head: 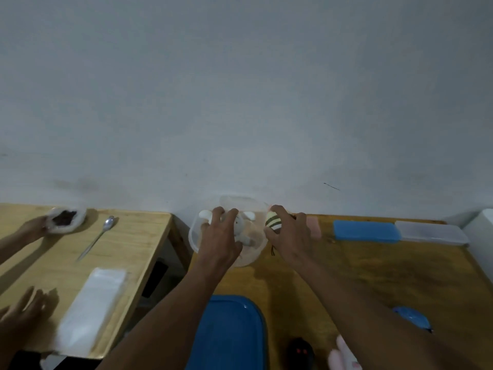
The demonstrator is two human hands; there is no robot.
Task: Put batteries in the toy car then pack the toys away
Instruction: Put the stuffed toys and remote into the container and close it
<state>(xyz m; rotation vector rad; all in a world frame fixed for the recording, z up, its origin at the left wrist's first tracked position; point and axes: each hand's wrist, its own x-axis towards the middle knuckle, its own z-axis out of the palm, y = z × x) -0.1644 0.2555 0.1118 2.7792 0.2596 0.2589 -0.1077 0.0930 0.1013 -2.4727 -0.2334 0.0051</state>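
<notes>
Clear tub (193, 237): white plush (241, 227) is seemingly gripped inside by the left hand (220, 236); striped bee (273, 222) is pinched at the rim by fingers (280, 210) of the right hand (290, 236). If crowded, bee could be spilled outside.

At the frame's centre, the left hand (221, 236) reaches into a clear container (194, 237) and grips a white plush toy (242, 231). Just right of it, the right hand (289, 236) holds a striped bee toy (273, 222) at the container's rim. A blue lid (229, 332) lies at bottom centre on the wooden table (373, 276).
</notes>
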